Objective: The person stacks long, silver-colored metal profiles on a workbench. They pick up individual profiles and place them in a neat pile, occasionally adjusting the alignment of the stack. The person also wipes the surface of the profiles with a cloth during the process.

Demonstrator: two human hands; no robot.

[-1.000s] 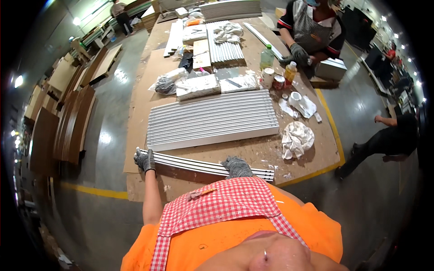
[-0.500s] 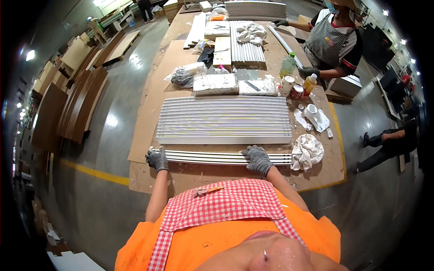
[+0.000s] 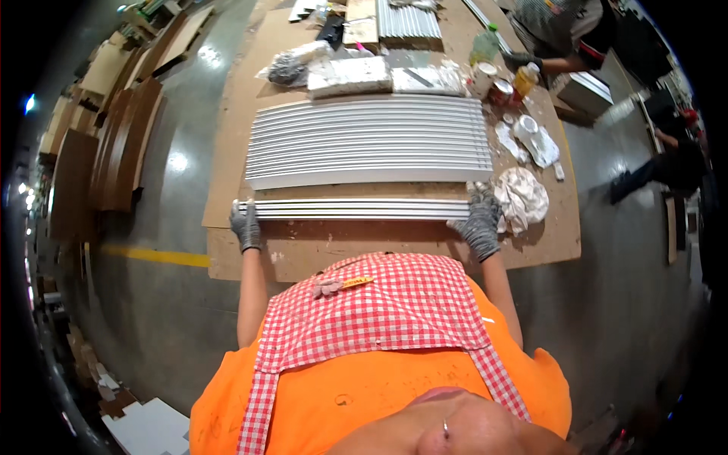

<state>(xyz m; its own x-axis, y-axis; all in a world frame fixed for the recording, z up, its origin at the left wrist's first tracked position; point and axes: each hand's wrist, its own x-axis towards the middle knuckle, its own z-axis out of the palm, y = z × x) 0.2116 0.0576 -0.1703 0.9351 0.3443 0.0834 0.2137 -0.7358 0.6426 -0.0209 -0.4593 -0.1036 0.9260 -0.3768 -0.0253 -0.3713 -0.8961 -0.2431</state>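
Observation:
Several long white strips lie side by side across the near part of the table, with dark lines between them. My left hand, in a grey glove, is closed around their left end. At the right end, my right hand, gloved alike, grips them with its fingers over the end. Just beyond lies a wider row of similar white strips, apart from the ones I hold. A crumpled white cloth sits right beside my right hand.
White-smeared blocks and a plastic-wrapped bundle lie behind the row. A green bottle, a yellow bottle and a red can stand at the right. A co-worker's gloved hand is near the table's right edge.
My right hand has slid from partway along the strips to their right end. My left hand stays at the left end. The view has tipped downward.

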